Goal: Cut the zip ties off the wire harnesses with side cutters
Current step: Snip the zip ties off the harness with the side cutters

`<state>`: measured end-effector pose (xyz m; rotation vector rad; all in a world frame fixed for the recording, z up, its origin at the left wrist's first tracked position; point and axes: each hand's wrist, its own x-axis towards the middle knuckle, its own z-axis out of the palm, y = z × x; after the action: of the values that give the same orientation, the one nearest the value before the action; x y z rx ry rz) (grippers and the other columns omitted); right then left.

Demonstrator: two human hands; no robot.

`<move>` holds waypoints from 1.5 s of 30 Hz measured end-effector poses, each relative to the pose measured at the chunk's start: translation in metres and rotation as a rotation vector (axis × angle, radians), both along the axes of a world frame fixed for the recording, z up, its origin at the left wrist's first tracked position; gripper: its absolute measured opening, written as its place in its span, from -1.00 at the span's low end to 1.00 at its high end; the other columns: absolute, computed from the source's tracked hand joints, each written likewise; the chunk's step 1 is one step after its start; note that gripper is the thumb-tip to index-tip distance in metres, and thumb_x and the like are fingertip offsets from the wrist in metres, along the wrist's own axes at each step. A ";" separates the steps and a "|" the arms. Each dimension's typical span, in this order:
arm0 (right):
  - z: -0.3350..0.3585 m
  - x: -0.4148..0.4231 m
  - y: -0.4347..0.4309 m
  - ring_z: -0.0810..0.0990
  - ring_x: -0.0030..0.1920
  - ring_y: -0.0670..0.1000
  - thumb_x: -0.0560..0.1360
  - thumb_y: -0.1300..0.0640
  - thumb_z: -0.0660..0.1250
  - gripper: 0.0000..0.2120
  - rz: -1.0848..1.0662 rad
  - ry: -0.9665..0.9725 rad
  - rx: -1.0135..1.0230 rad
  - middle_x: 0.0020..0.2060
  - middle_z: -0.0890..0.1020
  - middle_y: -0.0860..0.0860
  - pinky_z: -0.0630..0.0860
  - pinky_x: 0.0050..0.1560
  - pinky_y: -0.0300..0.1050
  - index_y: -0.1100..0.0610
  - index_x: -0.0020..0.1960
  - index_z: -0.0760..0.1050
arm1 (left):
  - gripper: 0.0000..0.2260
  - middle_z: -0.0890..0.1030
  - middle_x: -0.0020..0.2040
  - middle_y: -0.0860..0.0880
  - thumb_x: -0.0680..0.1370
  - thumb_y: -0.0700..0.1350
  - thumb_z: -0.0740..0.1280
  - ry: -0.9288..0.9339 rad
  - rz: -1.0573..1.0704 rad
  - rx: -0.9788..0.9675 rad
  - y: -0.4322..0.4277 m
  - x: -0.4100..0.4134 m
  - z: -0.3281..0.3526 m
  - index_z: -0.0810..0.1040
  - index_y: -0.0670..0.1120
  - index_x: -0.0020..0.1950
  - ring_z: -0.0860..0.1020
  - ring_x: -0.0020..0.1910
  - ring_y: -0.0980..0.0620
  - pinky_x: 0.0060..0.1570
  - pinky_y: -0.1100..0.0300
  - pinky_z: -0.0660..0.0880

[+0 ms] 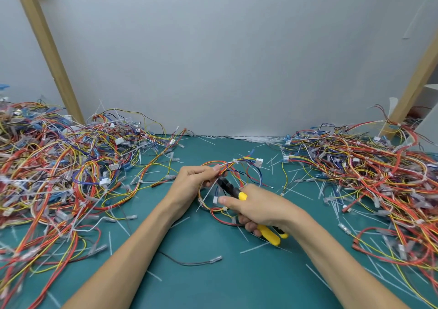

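Holding a small looped wire harness (237, 163) just above the green table (213, 285), the left grip (192, 183), a bare hand, pinches the bundle of red, yellow, orange and blue wires between thumb and fingertips near the top of the loop. A white connector (259, 161) sits at the harness's far right end, and a thin white zip tie (209, 191) hangs slanting down from the bundle just below the left thumb. The right grip (258, 209), also bare, is curled round the yellow handles of the side cutters (233, 190), with the handle ends sticking out below the palm. The black head of the tool points up and left into the loop, its tip right at the wires beside the left fingers; whether the blades are closed on the tie cannot be told. Both forearms reach in from the bottom edge. A large tangled left pile (59, 166) of harnesses covers the table's left side, and a similar right pile (379, 178) fills the other side, each well apart from the hands. White cut tie pieces (254, 248) lie scattered over the mat, and a single black wire (189, 262) lies between the forearms. A pale wall (237, 59) rises behind, with a slanted wooden post (47, 47) at left.
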<state>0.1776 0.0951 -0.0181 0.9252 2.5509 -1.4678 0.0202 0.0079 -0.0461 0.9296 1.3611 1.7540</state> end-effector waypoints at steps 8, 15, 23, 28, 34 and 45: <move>0.001 -0.002 -0.003 0.42 -0.56 0.01 0.55 -0.17 0.28 -0.61 -0.024 0.004 0.079 -0.57 0.43 -0.05 0.45 -0.49 -0.16 0.12 -0.25 0.35 | -0.76 0.60 -0.25 -0.05 0.39 0.06 0.44 0.059 -0.041 -0.004 0.001 -0.001 0.001 0.72 -0.10 -0.25 0.37 -0.24 0.03 -0.17 0.20 0.31; 0.001 0.000 0.002 0.38 -0.54 -0.01 0.55 -0.14 0.30 -0.62 -0.013 0.017 -0.130 -0.56 0.39 -0.05 0.45 -0.50 -0.19 0.09 -0.27 0.31 | -0.78 0.58 -0.18 -0.18 0.41 0.01 0.42 0.023 -0.020 0.008 0.001 -0.001 0.000 0.70 -0.14 -0.26 0.44 -0.22 0.04 -0.14 0.20 0.34; 0.014 0.010 0.029 0.47 -0.43 0.06 0.55 -0.02 0.32 -0.69 -0.101 0.379 -0.526 -0.41 0.45 0.09 0.57 -0.30 -0.01 0.14 -0.27 0.45 | -0.75 0.72 -0.07 -0.09 0.62 -0.11 0.23 -0.047 0.035 -0.053 0.007 -0.004 -0.001 0.69 -0.11 -0.08 0.62 -0.10 0.11 -0.21 0.35 0.45; 0.017 0.003 0.034 0.62 -0.31 0.17 0.58 0.01 0.29 -0.69 -0.326 0.775 -0.464 -0.36 0.57 0.15 0.63 -0.06 0.17 0.16 -0.27 0.50 | -0.70 0.69 0.07 -0.10 0.42 -0.11 0.30 -0.104 -0.099 0.027 0.004 -0.007 0.002 0.66 -0.15 0.09 0.63 0.00 0.10 -0.18 0.39 0.50; 0.021 0.007 0.033 0.66 -0.37 0.17 0.59 -0.13 0.24 -0.59 -0.541 0.930 -0.343 -0.42 0.59 0.12 0.64 -0.32 0.04 0.17 -0.26 0.46 | -0.76 0.69 0.04 -0.02 0.60 -0.25 0.20 -0.078 -0.078 0.037 0.006 -0.012 -0.003 0.59 -0.18 0.20 0.60 -0.02 0.16 -0.13 0.40 0.48; 0.018 0.012 0.035 0.48 -0.52 0.11 0.62 -0.04 0.23 -0.59 -0.464 0.879 -0.226 -0.51 0.46 0.11 0.56 -0.42 -0.01 0.18 -0.30 0.39 | -0.78 0.63 -0.24 0.16 0.65 -0.15 0.22 0.192 0.138 0.011 0.009 -0.009 -0.012 0.61 0.05 0.18 0.55 -0.16 0.24 -0.14 0.39 0.46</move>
<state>0.1892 0.1303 0.0001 1.0428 2.6518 -2.7454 0.0109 0.0172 -0.0579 1.0546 1.5720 1.8136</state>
